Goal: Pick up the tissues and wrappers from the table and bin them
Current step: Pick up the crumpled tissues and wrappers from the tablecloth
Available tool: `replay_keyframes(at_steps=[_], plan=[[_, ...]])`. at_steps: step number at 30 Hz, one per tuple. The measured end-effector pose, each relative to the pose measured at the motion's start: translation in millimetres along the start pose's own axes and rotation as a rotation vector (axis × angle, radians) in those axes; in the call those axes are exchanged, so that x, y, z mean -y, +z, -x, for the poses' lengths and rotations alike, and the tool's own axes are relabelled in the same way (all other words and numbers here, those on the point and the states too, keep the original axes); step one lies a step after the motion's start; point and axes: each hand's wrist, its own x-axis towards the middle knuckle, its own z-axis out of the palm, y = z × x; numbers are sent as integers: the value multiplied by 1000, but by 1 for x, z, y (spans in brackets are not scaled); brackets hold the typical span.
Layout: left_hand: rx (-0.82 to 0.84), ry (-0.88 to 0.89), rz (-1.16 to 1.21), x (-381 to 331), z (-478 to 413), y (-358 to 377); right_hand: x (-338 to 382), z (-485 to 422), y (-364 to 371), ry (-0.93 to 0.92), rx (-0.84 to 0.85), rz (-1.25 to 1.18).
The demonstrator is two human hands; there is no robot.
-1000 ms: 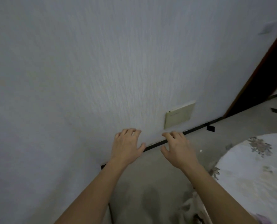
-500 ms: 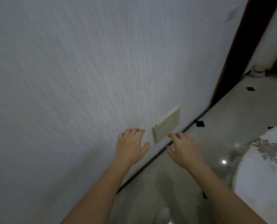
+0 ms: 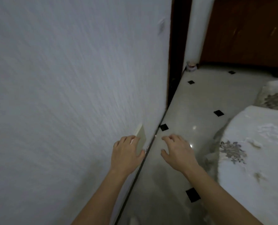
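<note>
Left hand [image 3: 127, 154]: lower centre of the frame, held out in front of the white textured wall [image 3: 62, 95], fingers [image 3: 123, 140] loosely apart and holding nothing; it overlaps a beige wall plate [image 3: 141, 135] in the picture, but whether it touches it I cannot tell.
Right hand [image 3: 178, 151]: just right of centre, palm down above the pale tiled floor [image 3: 192, 98], fingers spread and empty.
Worktop [image 3: 257, 151]: right edge of the frame, under a white cloth with grey flower prints; only a part of it shows.
Tissues and wrappers: a crumpled white patch [image 3: 271, 131] lies on the cloth at centre right and may be a tissue; it is too blurred to be sure. No wrapper can be made out.
Bin: none clearly in view; a small container [image 3: 191, 66] stands by the dark door frame [image 3: 175, 54] at upper centre, too small to identify.
Step in hand: by my judgement the approach, with both hands free and nothing collected in them.
Next move: likely a turn toward the right of the frame, a reach over the cloth, and a light pinch on the white patch so it lifts whole.
</note>
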Motion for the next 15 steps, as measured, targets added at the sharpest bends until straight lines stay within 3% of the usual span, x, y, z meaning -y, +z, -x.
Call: replay_keyframes(at_steps=[15], plan=[[191,707,293,-153,-187,85,-124,14,-51,748,-108,209]])
